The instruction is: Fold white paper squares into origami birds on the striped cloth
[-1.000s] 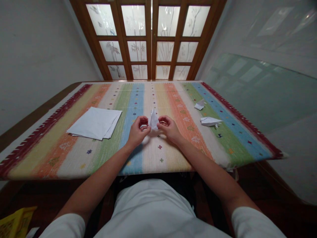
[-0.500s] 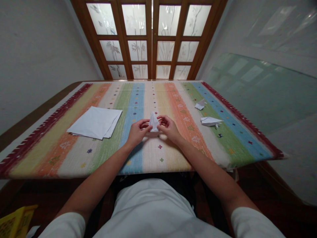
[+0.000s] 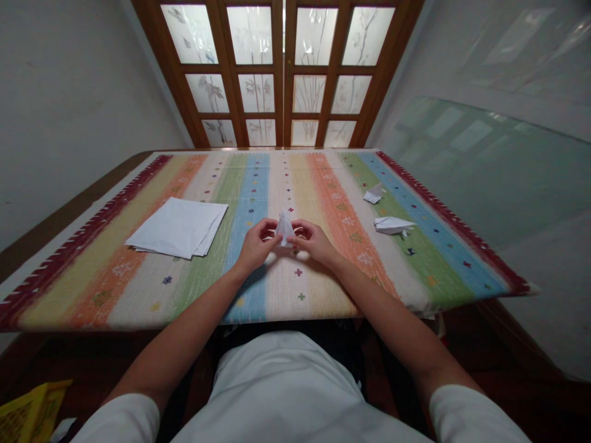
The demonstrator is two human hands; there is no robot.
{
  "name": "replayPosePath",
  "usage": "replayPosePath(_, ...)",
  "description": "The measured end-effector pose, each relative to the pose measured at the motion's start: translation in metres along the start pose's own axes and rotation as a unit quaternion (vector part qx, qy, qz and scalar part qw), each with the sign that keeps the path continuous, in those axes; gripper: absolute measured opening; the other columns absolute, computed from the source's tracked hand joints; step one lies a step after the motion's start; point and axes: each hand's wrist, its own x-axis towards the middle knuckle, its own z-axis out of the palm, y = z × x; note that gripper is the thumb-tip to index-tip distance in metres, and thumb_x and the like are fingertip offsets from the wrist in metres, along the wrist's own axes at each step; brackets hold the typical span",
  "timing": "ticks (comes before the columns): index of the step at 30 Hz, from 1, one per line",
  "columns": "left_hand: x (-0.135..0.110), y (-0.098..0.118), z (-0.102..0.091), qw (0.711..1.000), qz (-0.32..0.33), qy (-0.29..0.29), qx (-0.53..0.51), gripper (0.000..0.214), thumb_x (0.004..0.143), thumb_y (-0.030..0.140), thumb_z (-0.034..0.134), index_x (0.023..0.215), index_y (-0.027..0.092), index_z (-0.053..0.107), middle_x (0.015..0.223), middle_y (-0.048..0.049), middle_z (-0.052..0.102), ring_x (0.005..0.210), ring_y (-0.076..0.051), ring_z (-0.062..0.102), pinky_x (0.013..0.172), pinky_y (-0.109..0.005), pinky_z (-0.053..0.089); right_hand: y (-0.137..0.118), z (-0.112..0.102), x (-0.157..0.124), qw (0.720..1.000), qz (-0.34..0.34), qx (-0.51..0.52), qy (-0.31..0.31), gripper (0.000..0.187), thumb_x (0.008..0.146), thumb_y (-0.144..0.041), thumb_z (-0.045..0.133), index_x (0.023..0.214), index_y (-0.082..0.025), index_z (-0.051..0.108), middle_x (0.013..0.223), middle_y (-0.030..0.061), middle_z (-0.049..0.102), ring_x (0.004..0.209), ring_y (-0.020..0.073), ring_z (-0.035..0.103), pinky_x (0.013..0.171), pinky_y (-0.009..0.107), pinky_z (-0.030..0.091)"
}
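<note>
A small folded white paper piece (image 3: pixel 284 226) stands pointed-end up between my two hands, just above the striped tablecloth (image 3: pixel 323 283). My left hand (image 3: pixel 256 246) pinches its left side with curled fingers. My right hand (image 3: pixel 314 241) pinches its right side the same way. Both hands meet at the middle of the table, and the lower part of the paper is hidden by my fingers.
A stack of white paper sheets (image 3: pixel 178 229) lies to the left. Two folded paper figures (image 3: pixel 392 226) (image 3: pixel 373 195) rest on the right. A wooden glazed door (image 3: pixel 281 74) stands behind the table. A yellow object (image 3: pixel 28 412) sits on the floor, lower left.
The folded paper has come down lower and my hands have drawn closer together around it. My fingers have shifted on its sides.
</note>
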Motion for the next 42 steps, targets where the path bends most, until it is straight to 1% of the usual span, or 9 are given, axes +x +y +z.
replayPosePath(7,-0.002,0.002,0.003,0.998,-0.039,-0.034,-0.02,0.04,0.082,0.043,0.084,0.112,0.019,0.074,0.102,-0.0092,0.081,0.09,-0.022,0.076,0.072,-0.03,0.059,0.0,0.0,-0.001,1.0,-0.003,-0.013,0.019,0.036,0.08,-0.044,0.089,0.104,-0.022,0.076,0.096,0.0051,0.075,0.087,0.0185,0.069,0.07,0.029,0.06)
replayPosePath(11,-0.003,0.006,0.002,0.999,-0.029,-0.03,0.01,0.031,0.084,0.047,0.083,0.095,0.018,0.081,0.094,-0.009,0.082,0.081,-0.021,0.074,0.07,-0.031,0.059,-0.005,0.002,-0.004,1.0,0.002,0.001,0.006,0.035,0.079,-0.045,0.089,0.099,-0.022,0.074,0.091,0.0031,0.073,0.081,0.0172,0.067,0.065,0.027,0.06)
replayPosePath(16,-0.003,0.008,0.0,0.999,-0.035,-0.025,0.013,0.031,0.083,0.049,0.084,0.084,0.018,0.08,0.081,-0.0065,0.079,0.07,-0.018,0.069,0.063,-0.029,0.057,-0.007,0.004,-0.004,1.0,0.004,0.01,-0.007,0.039,0.075,-0.048,0.092,0.095,-0.022,0.07,0.088,0.0019,0.07,0.078,0.0164,0.065,0.063,0.026,0.059)
replayPosePath(21,-0.003,0.005,0.003,0.995,-0.064,-0.059,-0.053,0.046,0.072,0.036,0.095,0.109,0.017,0.076,0.103,-0.01,0.081,0.089,-0.021,0.077,0.081,-0.033,0.064,0.0,0.003,0.0,0.999,-0.013,0.005,0.051,0.05,0.076,-0.043,0.09,0.115,-0.028,0.063,0.081,-0.0042,0.061,0.072,0.0155,0.063,0.059,0.025,0.058)
replayPosePath(25,-0.003,0.0,0.004,0.987,-0.099,-0.076,-0.103,0.055,0.069,0.027,0.096,0.117,0.016,0.071,0.107,-0.0115,0.08,0.091,-0.022,0.08,0.089,-0.04,0.066,-0.003,0.0,-0.001,0.997,-0.027,-0.021,0.062,0.062,0.079,-0.043,0.087,0.133,-0.031,0.059,0.101,0.0007,0.064,0.078,0.0159,0.065,0.061,0.027,0.059)
replayPosePath(27,-0.004,0.0,0.003,0.986,-0.109,-0.077,-0.101,0.052,0.07,0.027,0.095,0.114,0.016,0.071,0.106,-0.0112,0.08,0.089,-0.022,0.08,0.088,-0.041,0.066,-0.009,-0.002,-0.003,0.994,-0.056,-0.059,0.077,0.056,0.086,-0.044,0.081,0.137,-0.031,0.061,0.115,0.0056,0.066,0.088,0.0186,0.068,0.065,0.029,0.06)
replayPosePath(30,-0.006,0.003,0.003,0.985,-0.117,-0.095,-0.083,0.049,0.069,0.029,0.097,0.11,0.017,0.071,0.099,-0.0088,0.081,0.084,-0.022,0.079,0.083,-0.04,0.067,-0.021,-0.008,-0.006,0.977,-0.117,-0.143,0.107,0.034,0.097,-0.041,0.07,0.13,-0.031,0.071,0.121,0.0091,0.067,0.101,0.0222,0.067,0.073,0.032,0.061)
replayPosePath(35,-0.008,0.007,0.005,0.983,-0.113,-0.13,-0.063,0.047,0.069,0.032,0.097,0.106,0.018,0.072,0.094,-0.0065,0.08,0.08,-0.021,0.078,0.079,-0.038,0.066,-0.028,-0.015,-0.007,0.96,-0.167,-0.199,0.102,0.022,0.096,-0.042,0.073,0.113,-0.029,0.078,0.111,0.0077,0.069,0.085,0.0189,0.066,0.069,0.031,0.059)
replayPosePath(42,-0.007,0.005,0.004,0.985,-0.104,-0.126,-0.062,0.046,0.069,0.031,0.097,0.106,0.018,0.074,0.094,-0.0063,0.081,0.078,-0.02,0.078,0.075,-0.035,0.066,-0.03,-0.019,-0.007,0.952,-0.165,-0.238,0.102,0.019,0.096,-0.044,0.075,0.1,-0.026,0.077,0.107,0.007,0.068,0.079,0.0174,0.065,0.067,0.03,0.06)
